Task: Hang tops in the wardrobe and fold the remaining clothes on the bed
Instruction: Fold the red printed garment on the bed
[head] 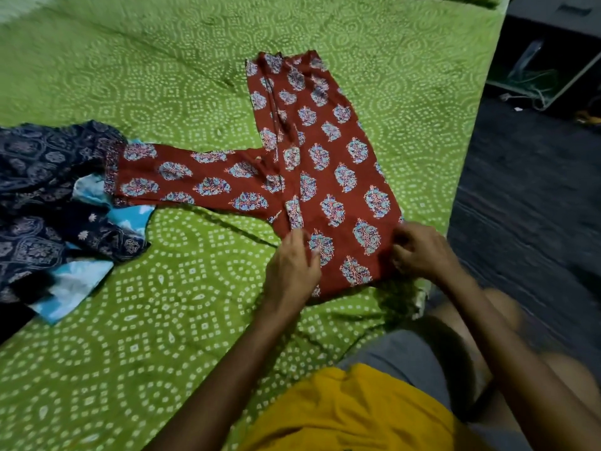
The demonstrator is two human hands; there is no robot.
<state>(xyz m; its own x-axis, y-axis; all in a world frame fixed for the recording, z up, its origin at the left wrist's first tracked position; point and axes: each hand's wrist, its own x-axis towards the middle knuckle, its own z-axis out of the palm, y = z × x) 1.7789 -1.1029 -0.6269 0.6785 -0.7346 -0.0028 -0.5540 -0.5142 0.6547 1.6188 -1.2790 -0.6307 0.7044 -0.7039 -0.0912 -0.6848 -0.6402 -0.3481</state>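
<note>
the red printed garment (325, 164) lies flat on the green bedspread (195, 76), near the bed's right edge and just in front of the person, so both hands reach its near end without stretching; one long part runs away from the person and another runs out to the left, its cuff end resting on the pile of dark blue and light blue clothes (58, 203); that spread looks like a way to get the cloth smooth before a fold, and the pile sits well to the left, seemingly kept apart as what waits its turn.

the left hand (291, 271) lies on the near left corner of the garment, fingers bent down onto the cloth, though blur makes it hard to tell whether it pinches or only presses; the right hand (419, 252) has its fingers curled at the near right edge, apparently pinching the hem; holding both near corners suggests the person means to square that end or lift it over for a fold.
</note>
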